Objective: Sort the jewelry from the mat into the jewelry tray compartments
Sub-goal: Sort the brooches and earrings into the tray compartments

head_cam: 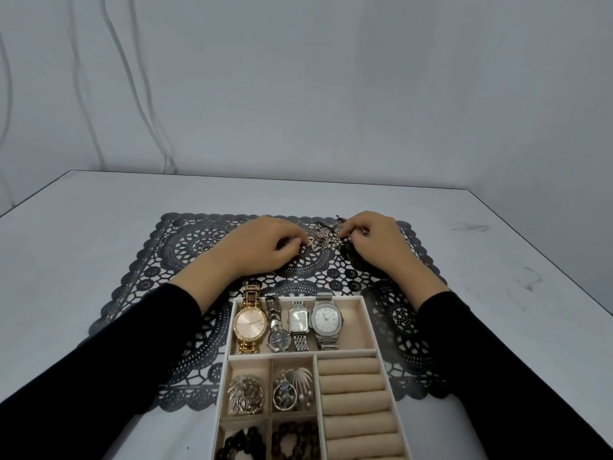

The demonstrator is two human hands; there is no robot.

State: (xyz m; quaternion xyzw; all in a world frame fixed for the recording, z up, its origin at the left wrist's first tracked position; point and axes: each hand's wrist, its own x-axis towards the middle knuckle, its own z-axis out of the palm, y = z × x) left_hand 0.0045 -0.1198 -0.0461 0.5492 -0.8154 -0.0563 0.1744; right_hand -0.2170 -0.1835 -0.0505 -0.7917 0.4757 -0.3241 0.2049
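Note:
A black lace mat (166, 260) lies on the white table. On its far middle sits a tangle of silver chains (323, 240). My left hand (265, 247) pinches the left end of the tangle, and my right hand (371, 240) pinches its right end. Several small rings (212, 240) lie on the mat to the left of my left hand. The beige jewelry tray (371, 330) stands at the near middle. Its far compartment holds several watches, including a gold watch (250, 323). Brooches (292, 390) and dark bead bracelets (242, 443) fill its small left compartments.
The tray's ring-roll section (355, 400) at the right holds nothing. The white table (497, 260) extends to both sides of the mat, with a grey wall behind. White cables (132, 94) hang down the wall at the far left.

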